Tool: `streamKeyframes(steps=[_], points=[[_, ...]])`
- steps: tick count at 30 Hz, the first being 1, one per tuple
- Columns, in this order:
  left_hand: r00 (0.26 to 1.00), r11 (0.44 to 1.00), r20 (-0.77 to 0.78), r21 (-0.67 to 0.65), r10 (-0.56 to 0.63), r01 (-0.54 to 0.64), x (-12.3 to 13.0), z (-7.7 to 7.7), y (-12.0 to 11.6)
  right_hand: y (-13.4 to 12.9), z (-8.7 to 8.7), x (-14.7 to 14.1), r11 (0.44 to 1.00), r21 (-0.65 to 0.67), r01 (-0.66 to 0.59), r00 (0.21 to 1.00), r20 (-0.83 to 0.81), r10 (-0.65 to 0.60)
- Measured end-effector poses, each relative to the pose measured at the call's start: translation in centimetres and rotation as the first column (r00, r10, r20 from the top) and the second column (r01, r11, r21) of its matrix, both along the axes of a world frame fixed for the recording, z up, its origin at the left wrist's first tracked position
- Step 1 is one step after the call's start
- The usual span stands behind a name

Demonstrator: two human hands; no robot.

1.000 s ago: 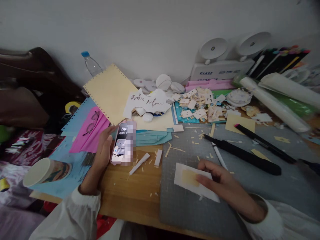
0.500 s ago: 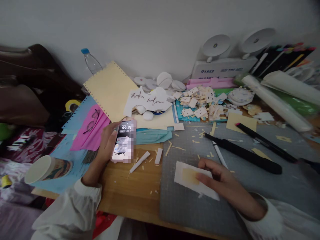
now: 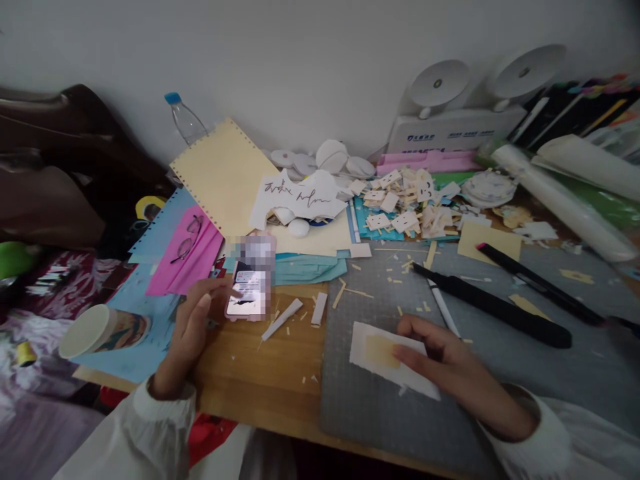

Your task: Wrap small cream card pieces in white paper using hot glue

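A phone [image 3: 245, 303] with a lit screen, partly blurred out, lies on the wooden table [image 3: 240, 380]. My left hand [image 3: 190, 327] is at its left edge, holding nothing, with a forefinger reaching onto the lower screen. My right hand [image 3: 445, 363] pinches a torn-edged white paper piece [image 3: 360, 363] between thumb and fingers, over the grey cutting mat [image 3: 360, 420]. A pale yellow square patch [image 3: 381, 351] shows on that paper, partly under my fingers. Beyond the right hand lie a thick black pen-like tool [image 3: 500, 313], a pink-tipped black marker [image 3: 540, 287] and a slim white pen [image 3: 444, 310].
Small paper cutouts with drawn faces [image 3: 405, 200] are heaped at the back. A paper cup [image 3: 105, 331], eyeglasses [image 3: 187, 239] and a plastic bottle [image 3: 187, 123] stand or lie at left. A white router-like box [image 3: 455, 130] leans on the wall. Paper scraps [image 3: 283, 320] are scattered about.
My left hand has let go of the phone's side and drawn back toward me, a finger now on the screen. The screen content differs. My right hand keeps the paper.
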State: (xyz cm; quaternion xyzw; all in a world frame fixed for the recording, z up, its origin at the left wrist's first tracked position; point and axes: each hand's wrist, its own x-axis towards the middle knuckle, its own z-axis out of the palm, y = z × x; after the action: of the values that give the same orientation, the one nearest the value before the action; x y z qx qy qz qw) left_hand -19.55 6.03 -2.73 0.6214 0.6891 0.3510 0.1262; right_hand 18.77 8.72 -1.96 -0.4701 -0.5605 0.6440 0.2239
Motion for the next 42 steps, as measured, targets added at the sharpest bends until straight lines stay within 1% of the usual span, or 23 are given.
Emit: streamKeyframes(steps=[2,3,7,10,12,14,17,22,26,30,34,37,42], points=[[0.995,0.996,0.025,-0.001,-0.093,0.094,-0.5,-0.3,0.8,0.1,0.0,0.0,1.0,0.003,0.008,1.0,0.011,-0.008],[0.993,0.993,0.028,0.0,-0.119,0.119,-0.7,-0.4,1.3,0.1,0.0,0.0,1.0,0.009,0.012,1.0,0.013,-0.012],[0.994,0.994,0.025,0.016,-0.107,0.107,-0.8,-0.5,2.8,0.1,0.0,0.1,1.0,0.024,0.015,1.0,0.015,-0.015],[0.992,0.991,0.031,0.047,-0.126,0.124,-0.4,-0.2,3.0,0.1,-0.1,0.2,1.0,0.014,0.014,1.0,0.014,-0.014],[0.985,0.982,-0.006,0.069,-0.174,0.174,-0.2,0.1,2.9,0.1,-0.2,0.2,1.0,0.011,0.009,1.0,0.009,-0.009],[0.971,0.971,-0.089,0.064,-0.223,0.229,0.0,0.4,2.8,0.0,-0.3,0.2,1.0,0.005,-0.001,1.0,0.008,0.001],[0.948,0.963,-0.191,0.043,-0.254,0.266,0.3,0.8,2.4,0.0,-0.3,0.2,1.0,-0.005,-0.002,1.0,0.01,0.002],[0.964,0.967,-0.164,0.113,-0.209,0.229,0.3,1.3,0.5,0.0,-0.3,0.1,1.0,0.012,-0.007,1.0,-0.01,0.007],[0.944,0.956,-0.227,0.112,-0.24,0.27,0.3,1.4,-0.7,0.0,-0.4,0.2,1.0,0.015,-0.005,1.0,-0.006,0.005],[0.915,0.948,-0.29,0.064,-0.281,0.312,0.4,1.3,-0.7,0.0,-0.6,0.3,1.0,-0.017,-0.007,1.0,-0.007,0.006],[0.91,0.947,-0.307,0.069,-0.279,0.314,0.4,1.3,-0.5,-0.1,-0.7,0.3,1.0,-0.002,-0.002,1.0,0.005,0.002],[0.89,0.936,-0.328,0.047,-0.316,0.35,0.4,1.3,-0.4,-0.1,-0.7,0.3,1.0,-0.003,-0.012,1.0,0.002,0.012],[0.924,0.949,-0.274,0.092,-0.268,0.303,0.9,1.4,0.0,0.1,-0.6,0.2,1.0,0.007,-0.004,1.0,0.002,0.004]])
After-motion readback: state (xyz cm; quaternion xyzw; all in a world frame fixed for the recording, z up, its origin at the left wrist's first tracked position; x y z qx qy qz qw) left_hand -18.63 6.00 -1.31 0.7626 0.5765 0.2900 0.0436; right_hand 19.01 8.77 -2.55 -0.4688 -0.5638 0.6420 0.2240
